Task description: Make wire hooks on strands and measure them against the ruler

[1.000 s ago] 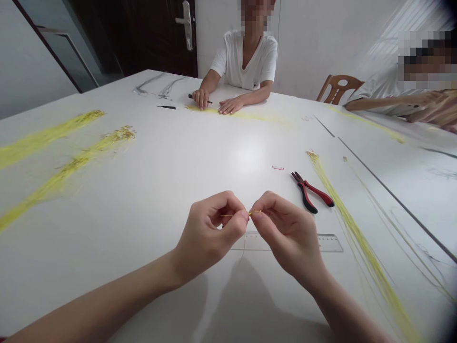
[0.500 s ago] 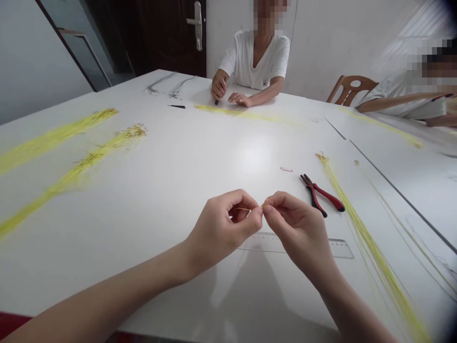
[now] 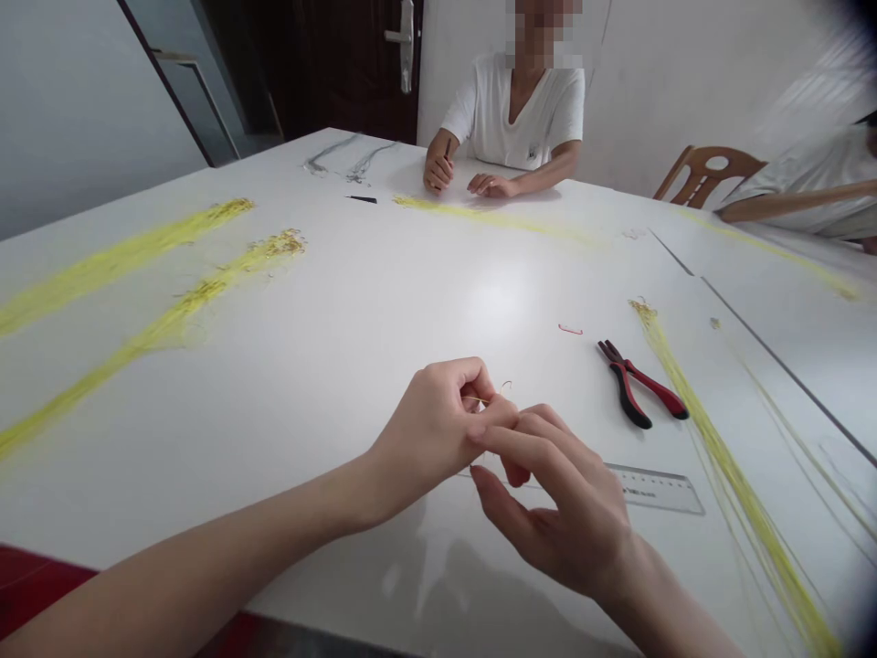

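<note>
My left hand (image 3: 442, 425) is closed in a pinch on a small fish hook (image 3: 507, 386). The hook's curved end sticks up past the fingertips, and a thin yellow line shows at the curled index finger. Just below and to the right, my right hand (image 3: 562, 493) has its thumb and index finger apart, with the index tip against the left thumb. Nothing can be made out between these right fingers. Partly behind the right hand lies a clear ruler (image 3: 661, 492). Pliers (image 3: 634, 379) with red and black handles rest beyond it.
Bundles of yellow line with hooks lie at the left (image 3: 151, 324) and the right (image 3: 713, 439) of the white table. A small red-edged piece (image 3: 570, 329) lies near the pliers. Across the table sits a person in white (image 3: 527, 119); another person's arm (image 3: 795, 203) is at far right.
My right hand has let go of its pinch at the hook and moved down, its fingers spreading. The left hand keeps its pinch. The view has shifted slightly left.
</note>
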Available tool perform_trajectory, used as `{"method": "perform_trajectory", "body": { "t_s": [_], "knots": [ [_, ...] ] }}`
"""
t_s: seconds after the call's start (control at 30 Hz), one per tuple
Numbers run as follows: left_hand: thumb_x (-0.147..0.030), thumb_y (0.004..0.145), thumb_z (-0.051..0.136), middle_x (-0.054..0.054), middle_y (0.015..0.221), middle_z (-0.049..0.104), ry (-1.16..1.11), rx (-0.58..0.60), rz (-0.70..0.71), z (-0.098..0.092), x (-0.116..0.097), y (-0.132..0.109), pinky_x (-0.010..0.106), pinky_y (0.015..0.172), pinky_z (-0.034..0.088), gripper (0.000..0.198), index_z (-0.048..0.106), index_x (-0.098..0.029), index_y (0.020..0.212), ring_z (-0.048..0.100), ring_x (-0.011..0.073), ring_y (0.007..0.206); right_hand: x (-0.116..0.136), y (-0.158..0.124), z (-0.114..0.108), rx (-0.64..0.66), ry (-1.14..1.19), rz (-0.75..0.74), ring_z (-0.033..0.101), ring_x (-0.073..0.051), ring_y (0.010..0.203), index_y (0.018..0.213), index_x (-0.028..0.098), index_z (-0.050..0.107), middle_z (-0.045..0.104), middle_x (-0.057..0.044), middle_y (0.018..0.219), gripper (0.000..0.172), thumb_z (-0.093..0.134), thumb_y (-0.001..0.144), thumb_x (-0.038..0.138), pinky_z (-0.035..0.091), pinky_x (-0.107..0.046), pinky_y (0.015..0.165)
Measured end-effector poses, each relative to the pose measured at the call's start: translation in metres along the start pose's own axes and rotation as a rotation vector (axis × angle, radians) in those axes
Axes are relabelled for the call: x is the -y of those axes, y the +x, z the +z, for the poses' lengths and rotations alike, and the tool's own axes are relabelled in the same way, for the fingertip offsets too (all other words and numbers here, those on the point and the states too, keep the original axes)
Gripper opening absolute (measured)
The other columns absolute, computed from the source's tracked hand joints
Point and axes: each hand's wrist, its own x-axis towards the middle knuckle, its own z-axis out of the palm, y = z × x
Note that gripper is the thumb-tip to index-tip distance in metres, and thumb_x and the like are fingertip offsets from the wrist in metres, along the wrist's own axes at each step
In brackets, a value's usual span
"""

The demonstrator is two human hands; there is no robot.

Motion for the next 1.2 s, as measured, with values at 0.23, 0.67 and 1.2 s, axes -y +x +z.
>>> {"method": "perform_trajectory", "body": {
  "t_s": [0.23,0.67,1.2],
  "knots": [
    [-0.015,0.068,0.054,-0.008,0.050,0.030,0.102,-0.030,0.034,-0.0003,-0.0005,0.0018,0.017,0.037,0.021,0.022,0.037,-0.018,0.055,0.025,0.0063,0.047,-0.0045,-0.0060,0.0017,0.045,-0.023,-0.084,0.043,-0.011,0.057,0.092,0.022,0.049,0.049,0.003,0.063,0.031,0.047,0.074,-0.002,0.038,-0.028,0.057],
    [-0.016,0.071,0.053,-0.009,0.047,0.030,0.081,-0.002,0.035,-0.0002,0.0012,-0.0001,0.016,0.036,0.020,0.023,0.036,-0.018,0.056,0.024,0.0052,0.045,-0.0090,-0.0082,0.0030,0.066,-0.183,-0.136,0.039,-0.010,0.056,0.096,0.021,0.047,0.049,0.003,0.065,0.032,0.045,0.074,-0.003,0.038,-0.030,0.062],
    [-0.016,0.074,0.055,-0.008,0.051,0.030,0.086,-0.014,0.061,0.0016,0.0022,0.0023,0.019,0.041,0.022,0.024,0.039,-0.018,0.056,0.026,0.0066,0.048,-0.0057,-0.0008,-0.0014,-0.083,-0.121,-0.174,0.041,-0.009,0.050,0.077,0.018,0.047,0.049,0.004,0.057,0.016,0.054,0.074,0.005,0.040,-0.031,0.057]
  ]
}}
